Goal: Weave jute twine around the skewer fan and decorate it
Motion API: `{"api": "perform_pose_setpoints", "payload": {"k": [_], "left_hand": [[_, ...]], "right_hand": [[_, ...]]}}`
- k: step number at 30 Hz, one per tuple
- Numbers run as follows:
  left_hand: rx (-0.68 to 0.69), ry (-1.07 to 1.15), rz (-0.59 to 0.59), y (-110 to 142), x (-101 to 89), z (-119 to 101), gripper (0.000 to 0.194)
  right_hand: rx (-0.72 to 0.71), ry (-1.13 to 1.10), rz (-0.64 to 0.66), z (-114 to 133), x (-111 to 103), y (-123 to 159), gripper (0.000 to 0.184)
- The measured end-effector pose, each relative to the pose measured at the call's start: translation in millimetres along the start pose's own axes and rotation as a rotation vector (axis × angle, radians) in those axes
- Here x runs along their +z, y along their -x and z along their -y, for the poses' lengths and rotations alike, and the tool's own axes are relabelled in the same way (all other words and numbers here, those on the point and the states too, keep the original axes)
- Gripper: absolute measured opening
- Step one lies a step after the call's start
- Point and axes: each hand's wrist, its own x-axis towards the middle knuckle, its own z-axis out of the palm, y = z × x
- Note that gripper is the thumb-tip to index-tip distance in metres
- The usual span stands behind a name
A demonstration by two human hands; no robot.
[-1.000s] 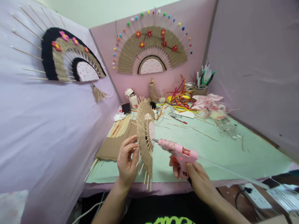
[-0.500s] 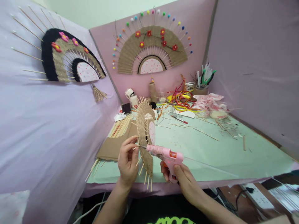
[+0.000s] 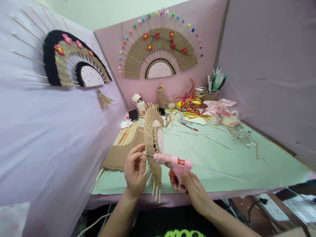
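My right hand (image 3: 190, 187) is wrapped around the handle of a pink hot glue gun (image 3: 174, 163), a clear glue stick (image 3: 219, 172) trailing from its back. The nozzle meets the outer edge of a fan (image 3: 151, 131) wound with brown twine. Thin wooden sticks poke out around the rim, and a spotted half-round patch (image 3: 160, 140) sits at its inner side. The fan stands on edge, seen nearly side-on. My left hand (image 3: 134, 168) pinches the fan's left edge by the sticks, close to the nozzle; whether one stick or the rim is gripped is unclear.
Brown cardboard (image 3: 120, 156) and a bundle of sticks (image 3: 125, 133) lie at the left. Behind are a white bottle (image 3: 140, 104), a twine spool (image 3: 161, 97), coloured pipe cleaners (image 3: 191, 100) and a pen (image 3: 189, 126). Two finished fans hang on the walls, one twine-wound (image 3: 133, 61).
The glue gun has shifted very slightly left, with its nozzle still at the fan's edge. My left hand and the fan stay nearly where they were.
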Motion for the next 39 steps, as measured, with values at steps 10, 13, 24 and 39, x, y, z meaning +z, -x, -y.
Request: {"api": "perform_pose_setpoints", "payload": {"k": [10,13,24,39], "left_hand": [[-0.004,-0.007,-0.005,0,1.0,-2,0.007],[0.000,-0.009,-0.007,-1,1.0,-2,0.006],[-0.009,0.001,0.010,-1,-0.8,-1,0.006],[-0.007,-0.017,0.032,0,-1.9,1,0.007]], "right_hand": [[-0.009,0.008,-0.006,4,1,-2,0.049],[-0.001,0.017,-0.013,5,1,-2,0.048],[-0.098,0.431,-0.320,4,-57,5,0.050],[0.045,1.600,-0.706,7,-148,3,0.048]]}}
